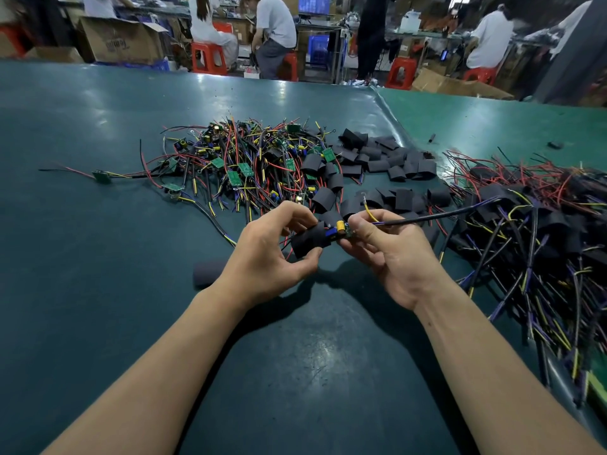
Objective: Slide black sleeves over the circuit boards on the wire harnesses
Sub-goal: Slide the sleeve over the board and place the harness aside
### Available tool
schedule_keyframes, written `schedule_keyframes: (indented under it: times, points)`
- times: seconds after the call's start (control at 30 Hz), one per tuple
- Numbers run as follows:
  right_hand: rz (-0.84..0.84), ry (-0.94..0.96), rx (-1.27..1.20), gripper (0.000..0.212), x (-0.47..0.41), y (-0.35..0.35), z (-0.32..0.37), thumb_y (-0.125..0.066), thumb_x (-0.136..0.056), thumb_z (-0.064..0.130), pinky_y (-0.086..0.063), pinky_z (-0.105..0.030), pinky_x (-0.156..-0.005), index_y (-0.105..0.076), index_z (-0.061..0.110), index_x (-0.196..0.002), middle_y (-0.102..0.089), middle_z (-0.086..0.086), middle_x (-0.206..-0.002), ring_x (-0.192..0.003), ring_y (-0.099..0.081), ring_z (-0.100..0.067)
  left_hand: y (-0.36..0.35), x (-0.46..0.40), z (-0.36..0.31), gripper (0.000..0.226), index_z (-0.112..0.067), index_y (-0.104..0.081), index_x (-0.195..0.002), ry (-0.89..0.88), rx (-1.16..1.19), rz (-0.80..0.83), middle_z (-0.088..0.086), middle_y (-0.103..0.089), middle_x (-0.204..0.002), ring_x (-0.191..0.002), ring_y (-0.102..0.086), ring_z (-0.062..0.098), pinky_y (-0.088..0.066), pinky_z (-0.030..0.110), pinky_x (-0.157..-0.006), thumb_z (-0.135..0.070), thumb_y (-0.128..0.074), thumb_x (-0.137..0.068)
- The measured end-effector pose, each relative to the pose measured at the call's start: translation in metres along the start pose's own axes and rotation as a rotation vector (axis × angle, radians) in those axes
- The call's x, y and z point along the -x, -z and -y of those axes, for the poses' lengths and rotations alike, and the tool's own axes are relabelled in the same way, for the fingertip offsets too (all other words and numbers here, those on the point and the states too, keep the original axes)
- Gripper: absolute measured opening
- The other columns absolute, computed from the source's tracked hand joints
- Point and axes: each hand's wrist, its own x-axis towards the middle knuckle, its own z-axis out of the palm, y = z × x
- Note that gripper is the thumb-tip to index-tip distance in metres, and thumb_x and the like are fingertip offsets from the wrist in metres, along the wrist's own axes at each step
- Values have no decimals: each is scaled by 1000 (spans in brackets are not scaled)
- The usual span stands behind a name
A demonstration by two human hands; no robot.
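Observation:
My left hand (267, 254) grips a black sleeve (308, 242) above the green table. My right hand (391, 254) pinches a circuit board (341, 228) with a yellow capacitor and a blue part; the board's left end sits inside the sleeve's mouth. The board's black cable (437, 215) runs off to the right from my right hand, and a yellow wire curls up above the fingers. Behind my hands lies a heap of bare boards with coloured wires (243, 162), and beside it a pile of loose black sleeves (387, 159).
A heap of harnesses with sleeves on them (532, 224) covers the right side of the table (98, 224). A dark foam roll (207, 272) lies left of my left wrist. People sit on red stools at benches beyond the far edge.

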Motion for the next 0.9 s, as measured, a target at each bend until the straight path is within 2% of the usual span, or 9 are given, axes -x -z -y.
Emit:
schedule_keyframes:
  times: [0.13,0.27,0.43,0.6,0.7,0.8,0.9]
  points:
    - [-44,77,88,11,-1,0,-2,-73,-68,14,-57,-23,-63,-66,7,-74,-69,-5,-72,-71,-69,-15,1,0,0,34,-9,-62,-103,-17,29,0,-4,-68,-92,-85,-65,11,-52,30,-80,-6,-79,-73]
    - [-111,57,99,7,-2,1,-4,-71,-78,6,-57,-21,-60,-65,6,-75,-68,-3,-67,-67,-68,-14,1,0,-1,34,-8,-60,-102,-19,65,18,-3,-68,-93,-86,-65,12,-52,28,-82,-4,-79,-74]
    - [-23,-3,71,16,1,-6,-9,-75,-69,13,-57,-22,-61,-64,5,-77,-70,-7,-72,-69,-69,-15,-1,0,-1,32,-9,-60,-101,9,94,-8,-1,-69,-93,-85,-67,15,-54,31,-82,-4,-77,-74]
    - [-67,32,337,17,5,-10,-11,-76,-81,19,-46,-22,-43,-62,13,-74,-65,0,-60,-55,-62,-11,-1,0,-2,31,-10,-61,-100,0,86,-32,0,-70,-94,-89,-68,12,-53,30,-84,-4,-77,-74]
    - [-43,66,330,20,8,-14,-12,-72,-86,19,-42,-21,-41,-58,14,-72,-61,0,-55,-50,-58,-11,-3,0,-5,28,-12,-61,-99,-5,99,-67,0,-71,-95,-88,-68,12,-54,32,-83,-8,-75,-74]
    - [7,64,325,18,10,-14,-7,-69,-89,17,-42,-21,-42,-61,14,-73,-64,-3,-61,-52,-59,-13,-2,0,-5,29,-12,-61,-97,-12,100,-74,1,-71,-97,-90,-68,14,-54,32,-85,-5,-76,-74]
    - [93,-1,312,11,12,-11,3,-63,-93,18,-45,-22,-44,-68,12,-85,-69,-5,-72,-58,-63,-15,1,-1,-5,33,-16,-59,-98,-24,97,-93,1,-71,-99,-92,-68,14,-53,30,-87,-1,-77,-74]
